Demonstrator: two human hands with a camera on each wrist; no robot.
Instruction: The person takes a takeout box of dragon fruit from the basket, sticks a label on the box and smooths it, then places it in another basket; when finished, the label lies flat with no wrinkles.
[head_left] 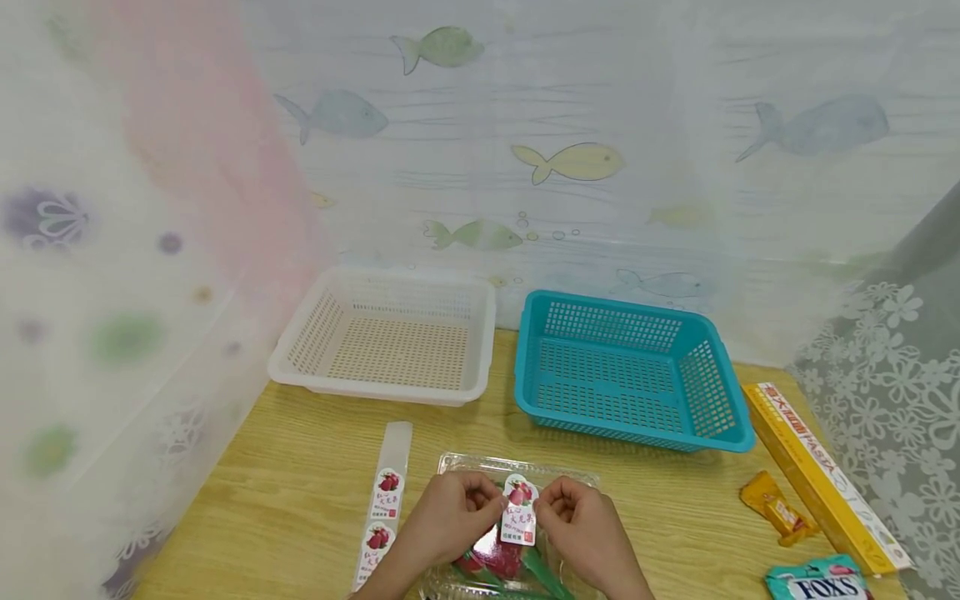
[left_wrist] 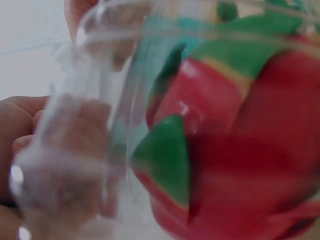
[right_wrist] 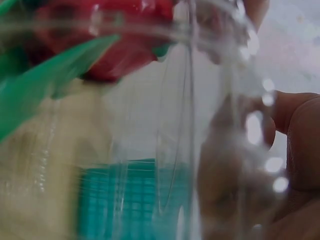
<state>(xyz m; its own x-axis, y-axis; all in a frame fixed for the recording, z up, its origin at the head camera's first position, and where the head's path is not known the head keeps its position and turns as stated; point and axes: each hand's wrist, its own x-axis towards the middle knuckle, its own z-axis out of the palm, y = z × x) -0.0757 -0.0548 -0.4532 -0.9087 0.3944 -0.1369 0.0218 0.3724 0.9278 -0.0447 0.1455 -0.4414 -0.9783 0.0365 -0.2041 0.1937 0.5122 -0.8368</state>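
Between both hands a white sticker (head_left: 518, 510) printed with a dragon fruit is stretched over a clear plastic box (head_left: 480, 461). My left hand (head_left: 459, 510) pinches the sticker's left edge between thumb and curled fingers, while my right hand (head_left: 581, 521) pinches its right edge the same way. Inside the box lies a red dragon fruit (head_left: 495, 557) with green leaf tips, partly hidden by sticker and hands. In the left wrist view the fruit (left_wrist: 240, 140) shows large through the clear wall. A green leaf tip (right_wrist: 60, 80) shows through it in the right wrist view.
A strip of the same stickers (head_left: 387, 492) lies left of the box. Behind stand a white basket (head_left: 382, 392) and a teal basket (head_left: 600, 421). At right are a yellow pasta box (head_left: 817, 475), an orange wrapped packet (head_left: 777, 507) and a teal FOX'S bag (head_left: 817, 575).
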